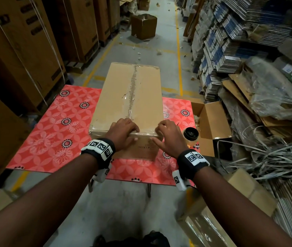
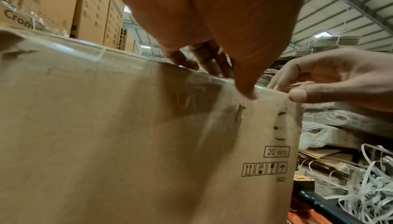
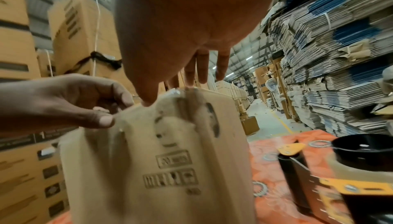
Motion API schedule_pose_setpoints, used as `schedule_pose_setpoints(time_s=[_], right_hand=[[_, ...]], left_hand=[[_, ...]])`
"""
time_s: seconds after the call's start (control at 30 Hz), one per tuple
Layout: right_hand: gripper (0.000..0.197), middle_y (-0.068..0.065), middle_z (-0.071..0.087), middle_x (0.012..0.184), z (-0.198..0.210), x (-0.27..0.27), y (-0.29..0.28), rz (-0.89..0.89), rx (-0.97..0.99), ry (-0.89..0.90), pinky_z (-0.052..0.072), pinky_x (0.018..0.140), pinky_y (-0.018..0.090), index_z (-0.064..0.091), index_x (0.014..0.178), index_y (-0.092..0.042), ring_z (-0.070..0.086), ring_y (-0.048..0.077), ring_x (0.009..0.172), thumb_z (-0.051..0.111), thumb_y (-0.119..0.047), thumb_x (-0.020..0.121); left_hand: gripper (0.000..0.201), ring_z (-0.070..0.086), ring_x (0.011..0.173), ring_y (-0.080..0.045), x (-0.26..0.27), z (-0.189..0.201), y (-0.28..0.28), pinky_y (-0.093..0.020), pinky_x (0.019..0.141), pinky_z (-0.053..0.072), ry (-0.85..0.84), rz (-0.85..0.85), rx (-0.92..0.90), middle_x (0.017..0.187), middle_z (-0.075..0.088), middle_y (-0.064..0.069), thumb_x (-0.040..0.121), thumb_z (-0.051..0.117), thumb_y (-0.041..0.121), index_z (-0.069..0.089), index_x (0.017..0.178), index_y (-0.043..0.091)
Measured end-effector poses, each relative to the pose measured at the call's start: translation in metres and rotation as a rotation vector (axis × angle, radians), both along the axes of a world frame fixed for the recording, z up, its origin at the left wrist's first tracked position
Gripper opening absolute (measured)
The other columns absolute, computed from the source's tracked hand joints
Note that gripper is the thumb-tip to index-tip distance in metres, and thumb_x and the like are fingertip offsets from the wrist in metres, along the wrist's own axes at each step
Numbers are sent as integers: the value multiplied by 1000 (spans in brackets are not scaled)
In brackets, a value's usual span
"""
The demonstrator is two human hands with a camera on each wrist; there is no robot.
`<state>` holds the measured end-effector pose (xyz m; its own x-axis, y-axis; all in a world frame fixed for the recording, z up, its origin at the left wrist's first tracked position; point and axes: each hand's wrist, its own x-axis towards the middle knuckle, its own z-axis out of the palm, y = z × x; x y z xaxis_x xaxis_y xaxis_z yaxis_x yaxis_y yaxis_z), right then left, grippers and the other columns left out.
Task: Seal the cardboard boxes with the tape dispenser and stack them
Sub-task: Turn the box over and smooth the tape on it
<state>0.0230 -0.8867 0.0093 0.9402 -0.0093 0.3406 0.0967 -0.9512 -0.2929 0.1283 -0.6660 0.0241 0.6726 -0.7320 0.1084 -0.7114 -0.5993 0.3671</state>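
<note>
Head cam: both forearms reach in, left hand [image 1: 123,130] & right hand [image 1: 168,135] lie flattish on cardboard box [image 1: 129,97], pressing its near top edge, on table [image 1: 52,132]. L wrist: fingers [image 2: 204,59] over the rim. R wrist: tape dispenser [image 3: 348,173] beside box.

We stand in a warehouse aisle — grey concrete floor [image 1: 166,41] with yellow lines [image 1: 178,50], tall brown cartons [image 1: 26,41] on the left, flattened cardboard stacks [image 1: 230,41] on the right, a corrugated roof [image 2: 340,9] overhead.
</note>
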Motion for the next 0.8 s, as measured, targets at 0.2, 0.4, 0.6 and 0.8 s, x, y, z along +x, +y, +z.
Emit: schedule_pose_setpoints(time_s=[0.2,0.4,0.6,0.8], right_hand=[[22,2,54,95,0,4,17,-51,8,61,47,73,42,61,93,-15,49,23,87,67,-28,76],[36,1,56,95,12,20,39,-87,-77,71,41,82,38,61,97,-20,51,21,90,70,-49,79],[37,4,54,95,3,29,55,-53,-44,60,42,72,37,61,95,-16,50,25,88,74,-46,77],[37,5,56,103,7,32,69,-29,-65,78,46,79,40,63,104,-17,52,27,95,75,-35,76]], left_hand=[[31,48,105,-19,4,-4,24,-38,89,36,-33,89,-24,111,52,5,80,72,29,58,107,33],[32,47,105,-19,13,0,52,-40,87,34,-63,182,0,109,52,5,79,71,42,59,108,34],[43,49,102,-27,36,-10,86,-39,84,37,-22,179,-35,104,52,2,71,77,18,58,106,33],[40,47,96,-24,45,-17,103,-36,81,40,-27,213,-163,98,50,2,65,84,25,63,98,28]])
